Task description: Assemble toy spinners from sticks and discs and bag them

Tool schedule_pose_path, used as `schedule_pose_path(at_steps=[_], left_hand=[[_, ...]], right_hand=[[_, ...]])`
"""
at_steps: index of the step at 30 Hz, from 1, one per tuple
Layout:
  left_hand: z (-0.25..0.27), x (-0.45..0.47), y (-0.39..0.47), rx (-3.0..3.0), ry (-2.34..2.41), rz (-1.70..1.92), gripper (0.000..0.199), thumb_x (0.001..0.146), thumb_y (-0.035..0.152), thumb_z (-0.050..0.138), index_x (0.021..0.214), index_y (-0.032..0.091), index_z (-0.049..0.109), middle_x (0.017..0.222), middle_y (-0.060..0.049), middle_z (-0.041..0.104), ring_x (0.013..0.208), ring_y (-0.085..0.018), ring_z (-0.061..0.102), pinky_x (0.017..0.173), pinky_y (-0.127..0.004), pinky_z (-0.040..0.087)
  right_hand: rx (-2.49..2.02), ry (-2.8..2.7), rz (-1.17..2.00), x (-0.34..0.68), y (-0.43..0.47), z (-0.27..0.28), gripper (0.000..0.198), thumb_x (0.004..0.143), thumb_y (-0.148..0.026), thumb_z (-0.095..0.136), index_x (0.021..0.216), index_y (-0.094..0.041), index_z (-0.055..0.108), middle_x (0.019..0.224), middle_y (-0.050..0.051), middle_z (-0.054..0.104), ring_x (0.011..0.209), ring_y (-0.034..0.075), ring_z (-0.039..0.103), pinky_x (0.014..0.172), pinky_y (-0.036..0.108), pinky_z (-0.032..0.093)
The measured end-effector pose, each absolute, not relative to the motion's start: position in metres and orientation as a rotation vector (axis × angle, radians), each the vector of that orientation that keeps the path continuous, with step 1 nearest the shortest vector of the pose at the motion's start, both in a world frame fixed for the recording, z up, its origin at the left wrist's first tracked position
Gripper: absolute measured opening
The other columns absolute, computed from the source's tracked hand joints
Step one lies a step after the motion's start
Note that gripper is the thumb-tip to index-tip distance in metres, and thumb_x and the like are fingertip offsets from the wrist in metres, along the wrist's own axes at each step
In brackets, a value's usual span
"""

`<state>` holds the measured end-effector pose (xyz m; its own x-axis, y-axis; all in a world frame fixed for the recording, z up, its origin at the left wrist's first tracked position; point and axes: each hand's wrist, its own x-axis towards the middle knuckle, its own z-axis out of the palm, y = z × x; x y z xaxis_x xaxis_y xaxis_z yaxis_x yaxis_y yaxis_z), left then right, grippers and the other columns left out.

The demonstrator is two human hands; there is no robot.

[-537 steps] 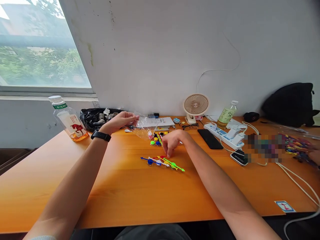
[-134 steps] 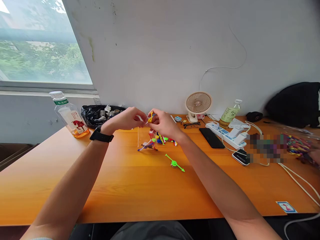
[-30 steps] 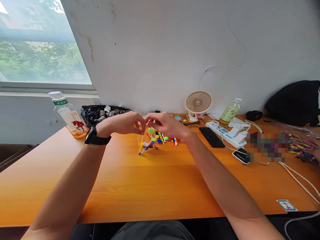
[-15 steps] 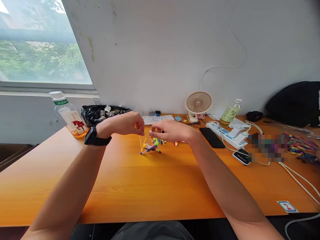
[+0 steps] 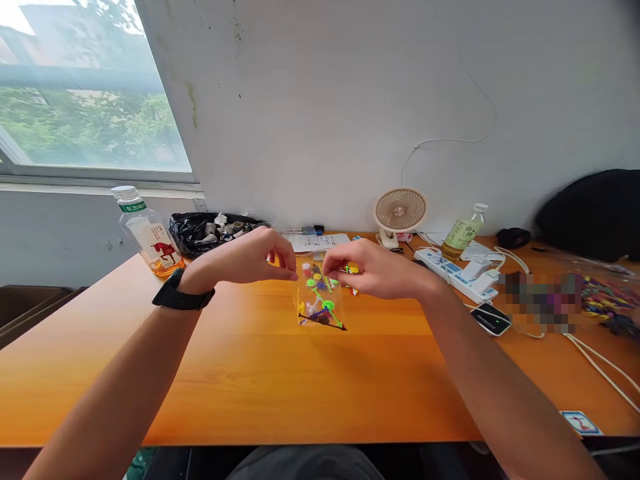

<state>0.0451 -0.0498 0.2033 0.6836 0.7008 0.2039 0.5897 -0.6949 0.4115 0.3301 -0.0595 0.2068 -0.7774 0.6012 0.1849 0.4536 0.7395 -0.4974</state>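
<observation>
A small clear plastic bag [image 5: 302, 293] hangs upright just above the table, holding green, yellow, white, blue and dark plastic sticks and round connectors. A dark stick [image 5: 336, 325] crosses its bottom corner. My left hand [image 5: 265, 257] pinches the bag's upper left edge between thumb and fingers. At the upper right edge, my right hand [image 5: 367, 268] is closed in a pinch too. A few more coloured pieces [image 5: 353, 269] show behind the right fingers, partly hidden.
Back left are a tea bottle [image 5: 155, 243] and a black bag of small grey parts [image 5: 195, 233]. Papers [image 5: 320, 242] lie behind my hands. A fan [image 5: 400, 210], a second bottle [image 5: 461, 233], a power strip [image 5: 455, 275] and a device with cables [image 5: 491, 318] are on the right.
My hands have moved slightly apart. The bag between them now spreads broad side towards me, showing more of its pieces. The whole view has shifted a little.
</observation>
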Motion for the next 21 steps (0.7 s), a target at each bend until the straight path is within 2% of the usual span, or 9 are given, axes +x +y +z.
schedule_pose_path(at_steps=[3,5,8,9,12,14,15,17,21], left_hand=[[0.191,0.047,-0.063,2.449,0.952,0.616,0.02,0.09,0.041,0.076,0.088,0.022,0.081,0.091,-0.004,0.078,0.081,-0.018,0.069,0.076,-0.028,0.052],[0.172,0.053,-0.07,2.265,0.842,0.836,0.027,0.087,0.039,0.082,0.107,0.022,0.079,0.104,-0.007,0.078,0.094,-0.02,0.07,0.085,-0.031,0.053],[0.123,0.075,-0.073,1.841,0.506,1.075,0.102,0.068,0.035,0.097,0.156,0.034,0.045,0.14,-0.012,0.065,0.121,-0.027,0.064,0.098,-0.038,0.053],[0.104,0.083,-0.072,1.717,0.442,1.044,0.106,0.067,0.036,0.098,0.158,0.035,0.042,0.141,-0.013,0.065,0.121,-0.027,0.065,0.096,-0.038,0.055],[0.058,0.106,-0.072,1.466,0.565,0.825,0.061,0.08,0.045,0.089,0.132,0.019,0.069,0.109,-0.013,0.076,0.091,-0.024,0.074,0.081,-0.035,0.057],[0.043,0.114,-0.074,1.394,0.722,0.872,0.047,0.079,0.049,0.088,0.108,0.013,0.079,0.098,-0.012,0.078,0.081,-0.021,0.072,0.076,-0.032,0.056],[0.04,0.116,-0.076,1.378,0.774,0.902,0.046,0.077,0.05,0.089,0.102,0.012,0.08,0.096,-0.012,0.078,0.08,-0.02,0.071,0.075,-0.03,0.055],[0.042,0.117,-0.079,1.374,0.817,0.942,0.047,0.076,0.05,0.09,0.102,0.013,0.082,0.097,-0.011,0.079,0.079,-0.019,0.07,0.072,-0.028,0.054],[0.051,0.114,-0.083,1.403,0.789,0.972,0.05,0.087,0.055,0.08,0.112,0.013,0.081,0.098,-0.011,0.079,0.086,-0.02,0.071,0.078,-0.029,0.056]], right_hand=[[-0.778,-2.452,0.676,0.339,-0.072,0.19,0.013,0.097,-0.019,0.061,0.099,-0.02,0.074,0.101,0.004,0.076,0.093,0.019,0.068,0.08,0.029,0.05],[-0.751,-2.339,0.741,0.344,-0.078,0.173,0.011,0.098,-0.023,0.063,0.1,-0.02,0.074,0.102,0.005,0.075,0.096,0.019,0.068,0.085,0.03,0.052],[-0.71,-2.181,0.822,0.346,-0.079,0.142,0.009,0.099,-0.026,0.065,0.1,-0.021,0.073,0.1,0.005,0.073,0.094,0.019,0.068,0.088,0.032,0.053],[-0.699,-2.141,0.839,0.346,-0.078,0.13,0.009,0.099,-0.027,0.065,0.1,-0.021,0.072,0.1,0.005,0.072,0.095,0.019,0.067,0.09,0.032,0.053],[-0.684,-1.954,0.881,0.342,-0.071,0.092,0.021,0.095,-0.033,0.073,0.114,-0.025,0.071,0.121,0.008,0.064,0.102,0.02,0.065,0.092,0.035,0.055],[-0.789,-1.712,0.933,0.34,-0.067,0.07,0.064,0.08,-0.039,0.088,0.137,-0.03,0.059,0.141,0.01,0.051,0.105,0.02,0.064,0.084,0.034,0.058],[-0.84,-1.625,1.012,0.338,-0.065,0.061,0.074,0.077,-0.042,0.091,0.141,-0.031,0.055,0.142,0.01,0.05,0.103,0.02,0.064,0.08,0.033,0.058],[-0.878,-1.553,1.225,0.335,-0.063,0.05,0.069,0.078,-0.048,0.089,0.136,-0.027,0.058,0.126,0.009,0.059,0.091,0.017,0.064,0.073,0.03,0.056],[-0.844,-1.519,1.369,0.331,-0.063,0.047,0.04,0.081,-0.052,0.085,0.098,-0.018,0.073,0.084,0.003,0.067,0.073,0.015,0.058,0.065,0.027,0.048]])
